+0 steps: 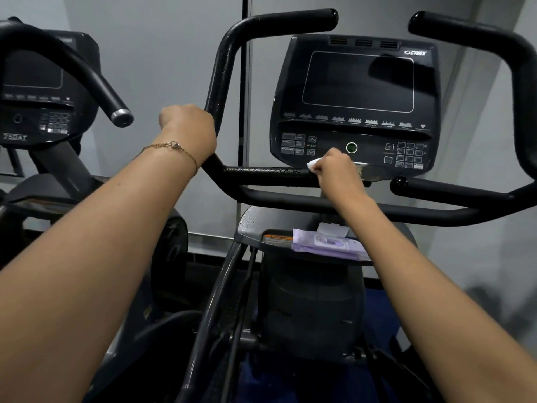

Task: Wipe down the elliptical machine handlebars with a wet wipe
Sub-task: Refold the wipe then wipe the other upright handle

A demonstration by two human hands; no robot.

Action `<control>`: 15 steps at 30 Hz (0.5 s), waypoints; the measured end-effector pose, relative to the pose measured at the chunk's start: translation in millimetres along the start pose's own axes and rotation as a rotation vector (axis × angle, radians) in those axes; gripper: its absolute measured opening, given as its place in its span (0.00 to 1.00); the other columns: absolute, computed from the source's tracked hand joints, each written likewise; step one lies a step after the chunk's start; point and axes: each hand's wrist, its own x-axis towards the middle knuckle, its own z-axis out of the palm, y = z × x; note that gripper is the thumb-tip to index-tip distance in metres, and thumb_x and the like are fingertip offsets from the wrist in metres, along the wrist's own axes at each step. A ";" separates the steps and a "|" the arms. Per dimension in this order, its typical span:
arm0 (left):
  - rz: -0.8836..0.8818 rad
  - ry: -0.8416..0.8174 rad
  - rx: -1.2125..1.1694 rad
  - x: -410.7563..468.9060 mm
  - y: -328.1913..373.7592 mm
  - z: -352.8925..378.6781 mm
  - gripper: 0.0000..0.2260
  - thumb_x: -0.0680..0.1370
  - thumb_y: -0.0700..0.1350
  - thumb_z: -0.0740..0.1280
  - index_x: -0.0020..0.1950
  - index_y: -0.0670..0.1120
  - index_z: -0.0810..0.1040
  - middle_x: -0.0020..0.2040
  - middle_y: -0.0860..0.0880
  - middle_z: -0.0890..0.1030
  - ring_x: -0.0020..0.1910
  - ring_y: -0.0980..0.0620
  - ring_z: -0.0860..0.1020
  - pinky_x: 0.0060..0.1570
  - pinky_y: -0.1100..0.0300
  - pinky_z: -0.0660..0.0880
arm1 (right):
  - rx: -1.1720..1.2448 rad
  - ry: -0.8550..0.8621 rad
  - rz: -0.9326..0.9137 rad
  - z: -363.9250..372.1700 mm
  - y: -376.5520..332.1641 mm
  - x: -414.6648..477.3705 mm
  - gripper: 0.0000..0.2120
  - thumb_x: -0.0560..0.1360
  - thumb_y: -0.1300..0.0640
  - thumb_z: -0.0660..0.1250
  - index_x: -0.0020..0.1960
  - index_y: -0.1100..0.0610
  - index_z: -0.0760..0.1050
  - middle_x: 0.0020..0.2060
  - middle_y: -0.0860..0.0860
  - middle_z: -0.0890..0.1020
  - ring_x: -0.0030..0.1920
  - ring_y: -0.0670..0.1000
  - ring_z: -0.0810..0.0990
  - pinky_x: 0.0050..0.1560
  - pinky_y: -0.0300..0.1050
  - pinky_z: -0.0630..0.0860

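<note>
The console (356,103) carries the brand "CYBEX" at its top right corner, and "INCLINE" is printed between two arrow buttons at its lower left; the smaller button labels are too blurred to read. The neighbouring machine (43,91) on the left is marked "750AT". The left hand (189,132), with a thin gold bracelet (174,148) at the wrist, is wrapped round the upright part of the left handlebar (226,68). The right hand (337,170) is closed round a white wipe (313,164) and holds it against the horizontal run of that same bar, just under the console's lower edge, where the gap is tight. Droplets speckle the bar between the two hands. A second bar (290,200) runs close below, leaving only a narrow slot. The handlebar's rounded top end stops short of the right handlebar (470,33), with open space between them above the console. A purple pack of wipes (328,244) lies on the shelf (273,245) below, beside an orange warning sticker (277,237).
</note>
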 end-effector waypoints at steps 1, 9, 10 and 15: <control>-0.005 -0.003 0.002 0.8 1.1 0.1 0.05 0.76 0.34 0.59 0.45 0.43 0.71 0.33 0.47 0.66 0.28 0.52 0.63 0.26 0.61 0.56 | 0.004 -0.023 0.005 -0.3 -7.2 0.2 0.10 0.75 0.69 0.59 0.47 0.66 0.79 0.48 0.62 0.74 0.51 0.62 0.74 0.45 0.48 0.69; -0.060 -0.042 0.008 11.7 11.6 -2.2 0.13 0.76 0.38 0.60 0.59 0.42 0.76 0.57 0.44 0.78 0.56 0.44 0.78 0.55 0.53 0.74 | 0.213 -0.061 0.217 9.3 -25.5 -0.9 0.10 0.76 0.67 0.57 0.53 0.66 0.75 0.55 0.61 0.72 0.51 0.58 0.72 0.44 0.48 0.67; -0.052 -0.028 0.012 13.2 14.1 1.6 0.14 0.76 0.38 0.60 0.61 0.42 0.75 0.58 0.44 0.78 0.57 0.44 0.77 0.57 0.52 0.75 | 0.236 -0.066 0.210 9.4 -32.8 -1.3 0.10 0.77 0.67 0.56 0.53 0.66 0.75 0.55 0.61 0.72 0.50 0.58 0.71 0.45 0.48 0.67; -0.027 0.004 0.238 16.0 40.1 41.8 0.17 0.78 0.40 0.60 0.67 0.42 0.71 0.64 0.44 0.75 0.62 0.42 0.74 0.63 0.47 0.70 | 0.167 -0.072 0.086 18.8 -44.3 -5.9 0.14 0.76 0.68 0.56 0.58 0.64 0.73 0.57 0.61 0.71 0.57 0.60 0.71 0.52 0.50 0.69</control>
